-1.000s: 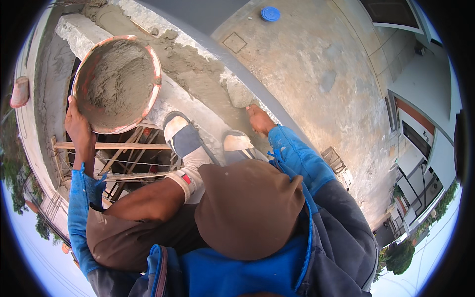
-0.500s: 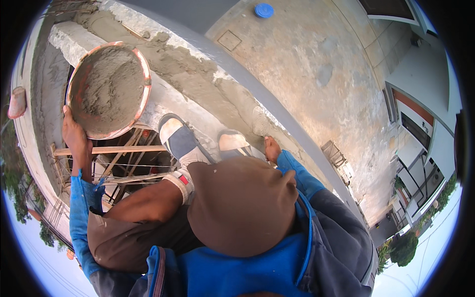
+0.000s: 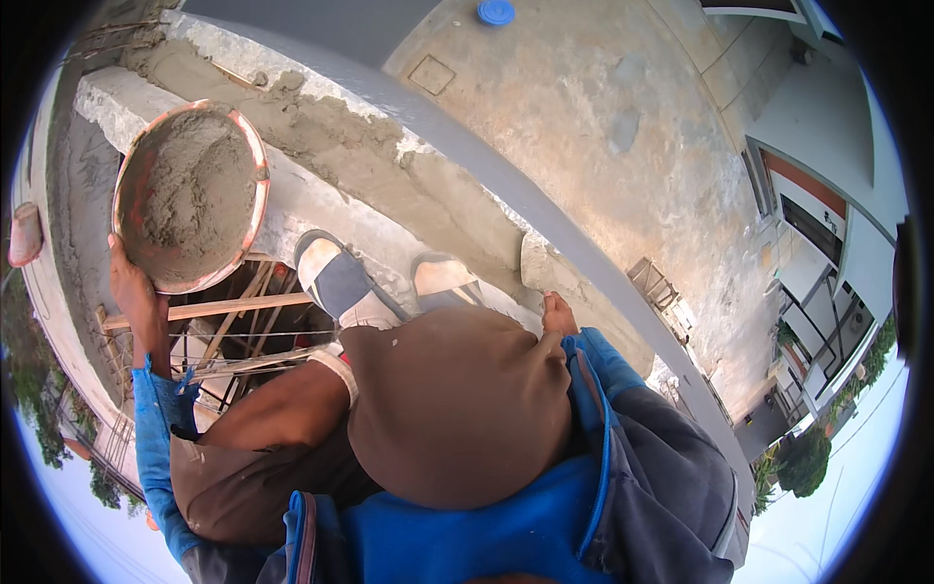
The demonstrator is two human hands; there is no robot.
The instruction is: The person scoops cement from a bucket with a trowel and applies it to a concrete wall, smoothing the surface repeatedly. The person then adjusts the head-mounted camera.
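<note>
My left hand [image 3: 139,292] grips the near-left rim of a round, orange-and-white rimmed basin [image 3: 261,175]. Grey wet mortar [image 3: 195,190] fills much of the basin, which rests tilted by the concrete ledge. On the other side, my right hand [image 3: 557,313] is closed around what looks like a trowel; its handle is hidden by the fingers. The mortar-smeared blade [image 3: 534,261] lies against the wall's mortar-covered top [image 3: 418,200]. My sandalled feet [image 3: 336,273] are planted on the ledge between the hands.
An opening with wooden battens [image 3: 224,309] and rods drops away below my left side. A pinkish cup-shaped object [image 3: 25,234] sits on the far-left edge. Beyond the wall, far below, lie paved ground [image 3: 574,146], a blue round lid or tub [image 3: 495,12] and a wooden frame [image 3: 657,287].
My right hand and the trowel have moved right and nearer along the wall top. The view has turned slightly. My left hand keeps its hold on the basin.
</note>
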